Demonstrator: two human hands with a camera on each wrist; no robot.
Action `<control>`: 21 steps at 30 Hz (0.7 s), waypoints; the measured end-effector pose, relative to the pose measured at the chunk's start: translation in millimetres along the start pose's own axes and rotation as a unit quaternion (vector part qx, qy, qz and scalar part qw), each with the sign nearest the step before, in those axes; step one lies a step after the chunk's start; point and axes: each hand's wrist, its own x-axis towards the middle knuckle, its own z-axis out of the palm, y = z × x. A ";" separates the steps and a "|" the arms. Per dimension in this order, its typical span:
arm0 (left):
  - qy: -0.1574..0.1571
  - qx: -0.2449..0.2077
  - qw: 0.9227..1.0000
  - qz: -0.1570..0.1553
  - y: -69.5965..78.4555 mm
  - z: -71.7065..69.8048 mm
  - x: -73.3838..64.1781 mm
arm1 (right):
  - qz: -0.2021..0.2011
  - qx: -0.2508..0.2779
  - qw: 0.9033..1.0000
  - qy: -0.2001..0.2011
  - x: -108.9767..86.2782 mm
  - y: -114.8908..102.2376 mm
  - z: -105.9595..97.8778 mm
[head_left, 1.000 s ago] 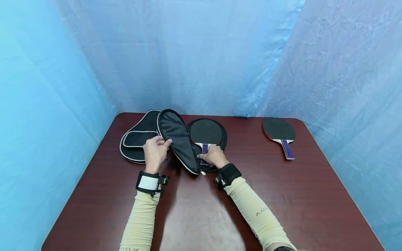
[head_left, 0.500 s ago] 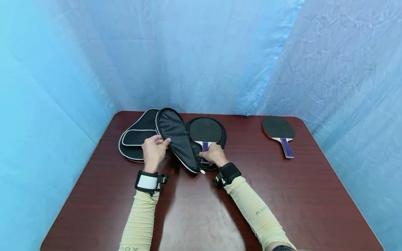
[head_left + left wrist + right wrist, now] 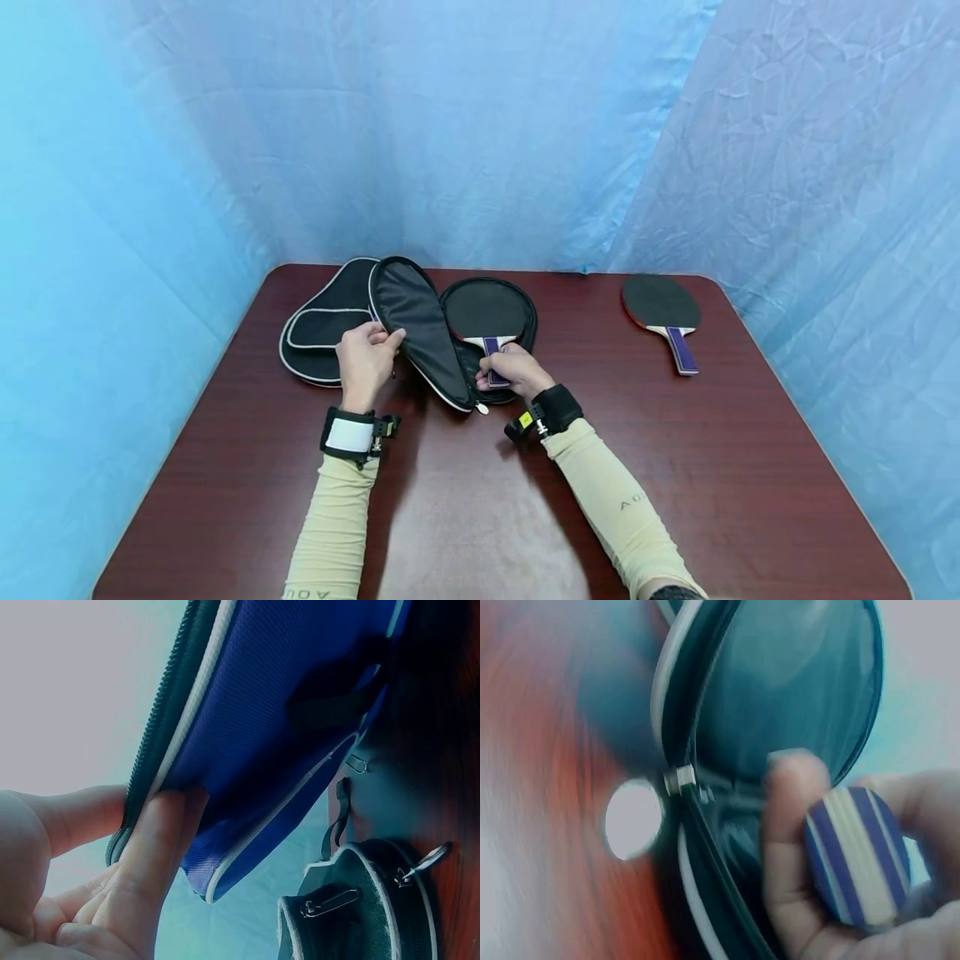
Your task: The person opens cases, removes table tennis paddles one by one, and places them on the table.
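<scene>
My left hand (image 3: pixel 367 358) pinches the zippered edge of an open paddle case's raised cover (image 3: pixel 420 333). In the left wrist view, the cover's outside (image 3: pixel 247 727) looks blue with white piping, thumb on one side and fingers on the other. A black-faced table tennis paddle (image 3: pixel 487 308) lies over the open lower half of the case (image 3: pixel 531 325). My right hand (image 3: pixel 517 369) grips its purple-striped handle (image 3: pixel 491 346). The right wrist view shows the handle's striped butt end (image 3: pixel 859 855) between thumb and fingers, close to the case's zip pull (image 3: pixel 634 819).
A second black case (image 3: pixel 318 362) with white piping lies at the left, partly behind the raised cover. Another table tennis paddle (image 3: pixel 660 302) lies at the back right of the brown table (image 3: pixel 750 467). Blue cloth (image 3: pixel 480 133) hangs behind and at both sides.
My right hand's fingers have closed round the paddle handle and the wrist has turned. The handle end has shifted slightly and looks raised. My left hand keeps its pinch on the cover.
</scene>
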 end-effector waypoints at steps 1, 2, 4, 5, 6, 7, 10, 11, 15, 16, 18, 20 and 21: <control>-0.001 0.000 1.000 0.000 0.1 -0.3 -0.4 | 0.005 0.022 1.000 -0.009 1.1 0.7 0.6; -0.002 0.000 1.000 0.000 0.4 -0.7 -0.6 | 0.008 0.040 0.999 -0.013 2.1 1.1 1.0; -0.002 0.000 1.000 0.003 0.2 -0.9 -0.8 | 0.008 0.064 0.998 -0.014 3.1 1.2 2.2; -0.002 -0.001 1.000 0.003 0.4 -1.1 -0.7 | 0.008 0.074 0.997 -0.013 3.3 0.7 2.9; -0.002 -0.001 1.000 0.003 0.4 -1.3 -0.7 | 0.006 0.081 0.997 -0.011 3.6 0.5 3.3; -0.002 -0.002 1.000 0.003 0.5 -1.4 -0.8 | 0.005 0.088 0.996 -0.009 3.8 0.5 3.5; -0.001 -0.006 1.000 0.001 0.4 -1.6 -0.7 | 0.000 0.095 0.995 0.000 3.7 0.5 4.0; -0.001 -0.006 1.000 0.000 0.5 -1.6 -0.8 | 0.000 0.097 0.995 0.003 3.6 0.6 4.1; 0.001 -0.005 1.000 -0.001 0.6 -1.3 -0.9 | -0.003 0.101 0.995 0.013 2.9 1.5 4.1; 0.001 -0.005 1.000 -0.002 0.6 -1.1 -1.0 | -0.004 0.100 0.995 0.013 2.6 1.7 4.0; 0.001 -0.005 1.000 -0.004 0.6 -0.7 -1.0 | -0.005 0.100 0.995 0.013 2.1 1.9 3.9; 0.000 -0.005 1.000 -0.007 0.9 -0.4 -1.1 | -0.005 0.099 0.995 0.013 1.7 2.1 3.5; 0.000 -0.004 1.000 -0.008 1.0 -0.2 -1.0 | -0.005 0.099 0.995 0.014 1.6 2.1 3.3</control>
